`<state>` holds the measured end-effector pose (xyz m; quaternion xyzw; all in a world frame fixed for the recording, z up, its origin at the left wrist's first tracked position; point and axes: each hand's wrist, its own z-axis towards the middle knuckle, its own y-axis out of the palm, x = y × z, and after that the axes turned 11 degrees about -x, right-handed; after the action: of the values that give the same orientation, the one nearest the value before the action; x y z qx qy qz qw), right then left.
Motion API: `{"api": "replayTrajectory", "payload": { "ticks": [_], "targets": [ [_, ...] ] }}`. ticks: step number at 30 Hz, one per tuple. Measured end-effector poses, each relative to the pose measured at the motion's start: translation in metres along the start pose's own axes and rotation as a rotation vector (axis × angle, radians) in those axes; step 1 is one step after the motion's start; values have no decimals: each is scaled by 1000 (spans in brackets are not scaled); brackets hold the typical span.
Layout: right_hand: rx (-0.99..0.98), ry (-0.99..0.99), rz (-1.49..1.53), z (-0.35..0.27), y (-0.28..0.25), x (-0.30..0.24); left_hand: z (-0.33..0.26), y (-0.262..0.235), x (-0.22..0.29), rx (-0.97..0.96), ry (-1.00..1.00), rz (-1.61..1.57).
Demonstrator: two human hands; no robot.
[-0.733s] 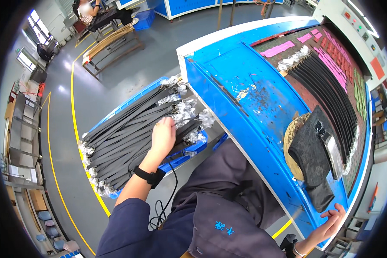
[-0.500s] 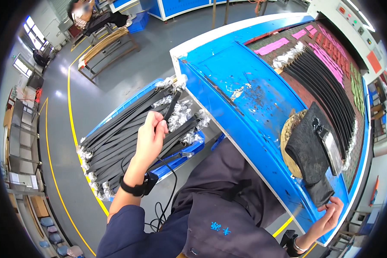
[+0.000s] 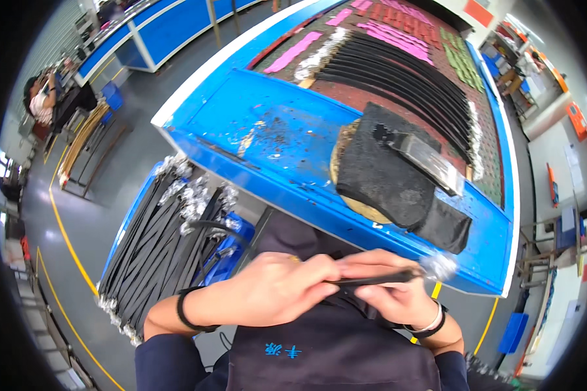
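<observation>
In front of my apron, both hands are closed on one flat black strip (image 3: 379, 280). My left hand (image 3: 284, 287) pinches it, and a length of it seems to curve back behind this hand toward the blue crate. My right hand (image 3: 398, 296) grips near the end, where a blurred, clear plastic-wrapped tip (image 3: 439, 266) sticks out. At my left, the blue crate (image 3: 137, 208) holds many similar black strips (image 3: 156, 254) with wrapped ends. On the blue worktable (image 3: 280, 153) lie a dark cloth (image 3: 385, 176) over a round tan pad and a metal-bladed tool (image 3: 430, 163).
Black strips (image 3: 398, 78) lie in a row on the table's patterned bed, beside pink strips (image 3: 293, 52) and green pieces (image 3: 463, 62). The white-edged table corner (image 3: 163, 120) juts out above the crate. Farther left, a person sits near a low wooden bench (image 3: 88, 143).
My left hand has come from the crate to my front with a black strip. My right hand has left the table's edge and now grips the strip too. The view has swung right.
</observation>
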<state>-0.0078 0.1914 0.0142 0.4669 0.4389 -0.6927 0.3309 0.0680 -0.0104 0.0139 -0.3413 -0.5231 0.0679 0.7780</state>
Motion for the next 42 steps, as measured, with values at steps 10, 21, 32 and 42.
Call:
{"api": "replayTrajectory", "payload": {
  "ticks": [10, 21, 32, 42],
  "targets": [
    [646, -149, 321, -82, -18, 28, -67, 20, -84, -233, -362, 20],
    [738, -225, 351, -107, -29, 23, -148, 57, -162, 154, -791, 588],
    [680, -268, 419, -120, -54, 16, -234, 32, -157, 253, -1008, 609],
    [504, -326, 592, -51, -38, -24, -15, 17, -55, 11, -47, 37]
  ]
}}
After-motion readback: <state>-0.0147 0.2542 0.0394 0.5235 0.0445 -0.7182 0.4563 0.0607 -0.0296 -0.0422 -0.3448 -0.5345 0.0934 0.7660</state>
